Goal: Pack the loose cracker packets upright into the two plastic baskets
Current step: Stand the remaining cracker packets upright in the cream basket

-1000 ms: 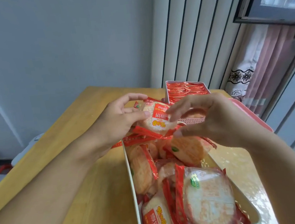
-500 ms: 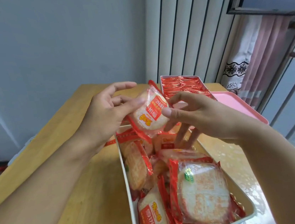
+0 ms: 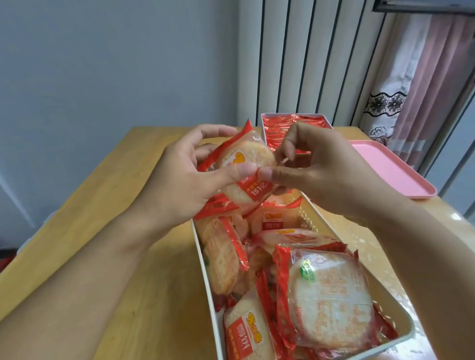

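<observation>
Two baskets point(image 3: 204, 273) hold cracker packets point(image 3: 328, 297); both hands point(image 3: 183, 183) pinch one packet point(image 3: 247, 172).

Your two forearms enter from the lower left and lower right of the frame, both bare to the frame's edge, with no sleeve showing. Your left hand point(image 3: 183, 183) and right hand point(image 3: 315, 167) wear no gloves, rings or watch, and the visible nails are short and unpainted.

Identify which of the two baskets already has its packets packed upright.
The far basket by the blinds: its red packets stand on edge in tidy rows. The near basket holds a loose jumble.
</observation>
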The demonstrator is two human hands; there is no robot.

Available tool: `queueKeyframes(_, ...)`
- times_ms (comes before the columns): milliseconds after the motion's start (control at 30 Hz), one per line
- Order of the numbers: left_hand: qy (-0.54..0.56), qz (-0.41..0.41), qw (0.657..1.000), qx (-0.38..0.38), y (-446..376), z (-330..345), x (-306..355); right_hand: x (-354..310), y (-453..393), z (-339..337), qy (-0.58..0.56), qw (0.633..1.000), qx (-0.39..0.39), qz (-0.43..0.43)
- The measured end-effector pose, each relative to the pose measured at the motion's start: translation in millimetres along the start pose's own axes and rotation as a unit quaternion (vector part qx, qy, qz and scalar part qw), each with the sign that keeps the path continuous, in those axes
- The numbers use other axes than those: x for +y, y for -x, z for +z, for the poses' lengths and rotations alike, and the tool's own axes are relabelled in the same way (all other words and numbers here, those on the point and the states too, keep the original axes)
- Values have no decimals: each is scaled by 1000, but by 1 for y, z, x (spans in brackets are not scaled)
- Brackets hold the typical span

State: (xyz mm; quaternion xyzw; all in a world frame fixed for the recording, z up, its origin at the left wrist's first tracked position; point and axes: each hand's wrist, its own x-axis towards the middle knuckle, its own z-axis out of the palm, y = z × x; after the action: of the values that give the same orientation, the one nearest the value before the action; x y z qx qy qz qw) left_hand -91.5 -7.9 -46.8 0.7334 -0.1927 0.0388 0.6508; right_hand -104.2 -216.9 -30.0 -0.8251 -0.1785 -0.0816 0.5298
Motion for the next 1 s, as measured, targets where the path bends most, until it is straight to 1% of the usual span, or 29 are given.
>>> queueKeyframes(33,-13,6,1000,6,0,-2,0,-1,1,0,19,1000,-5,9)
queueKeyframes(100,-34,12,999,19,-2,-7,0,-3,4,-3,138,990,-34,11)
queueKeyframes(133,-35,10,999,29,-4,-11,-1,-5,6,-4,195,980,-32,4)
queueKeyframes(200,-40,3,998,53,-8,-19,0,-11,10,-3,252,967,-36,-15)
queueKeyframes(267,-101,5,994,42,-9,-28,1,-17,14,3,256,961,-100,-15)
queueKeyframes(333,-162,6,987,9,-7,-30,2,-19,17,12,277,943,-187,6)
queueKeyframes(433,-184,5,983,-22,-5,-26,1,-18,19,25,305,907,-290,28)
queueKeyframes(533,-180,5,983,-19,-7,-26,0,-15,20,32,313,883,-348,24)
queueKeyframes(600,-176,10,984,-17,-7,-28,1,-15,20,32,325,880,-347,14)
queueKeyframes(667,-176,17,984,-16,-7,-28,1,-17,19,26,308,900,-307,-1)
queueKeyframes(767,-172,24,985,-13,-8,-29,0,-23,16,7,216,936,-276,16)
queueKeyframes(867,-185,17,982,-40,-7,-27,-2,-29,14,-19,122,959,-253,27)
queueKeyframes(933,-206,3,976,-75,-6,-22,-8,-31,15,-33,90,962,-252,48)
queueKeyframes(1000,-274,-3,958,-85,-5,-15,-18,-26,13,-38,112,969,-213,62)
